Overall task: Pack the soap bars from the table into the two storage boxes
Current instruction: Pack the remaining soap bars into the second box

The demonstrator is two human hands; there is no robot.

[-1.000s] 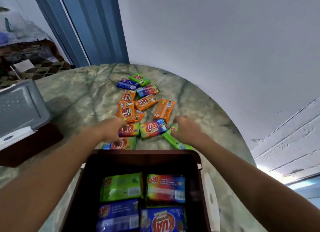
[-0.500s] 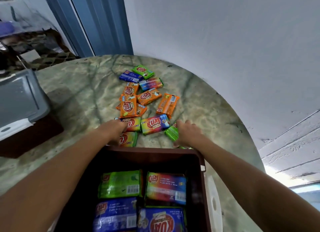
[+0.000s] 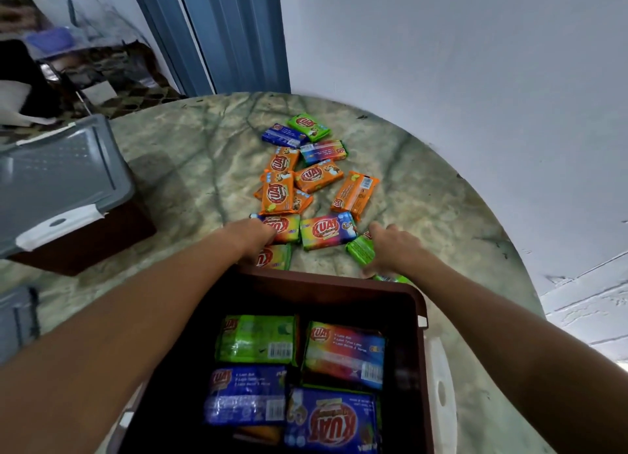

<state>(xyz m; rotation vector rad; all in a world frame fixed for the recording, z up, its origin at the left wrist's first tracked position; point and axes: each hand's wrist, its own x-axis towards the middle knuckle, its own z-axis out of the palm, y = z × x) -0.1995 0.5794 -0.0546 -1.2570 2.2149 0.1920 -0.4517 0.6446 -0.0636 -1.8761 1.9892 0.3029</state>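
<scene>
Several wrapped soap bars, orange (image 3: 278, 192), rainbow (image 3: 327, 231), blue (image 3: 284, 136) and green (image 3: 309, 126), lie scattered on the round marble table (image 3: 190, 168). The open brown storage box (image 3: 326, 283) stands nearest me and holds green, rainbow and blue bars. A second brown box (image 3: 85, 246) with a grey lid (image 3: 61, 175) stands at the left. My left hand (image 3: 251, 238) curls over the left end of a rainbow soap bar (image 3: 284, 227); another rainbow bar (image 3: 273, 257) lies partly under it. My right hand (image 3: 396, 250) grips a green soap bar (image 3: 361, 250) just beyond the box rim.
A white latch piece (image 3: 441, 385) hangs at the open box's right side. A grey object (image 3: 17, 317) sits at the lower left edge. The white wall (image 3: 441, 63) curves round the table's far right; a blue door frame (image 3: 231, 36) stands behind.
Both hands have drawn slightly back toward the box's far rim, staying on the rainbow and green bars. The view has tilted down, showing more of the box.
</scene>
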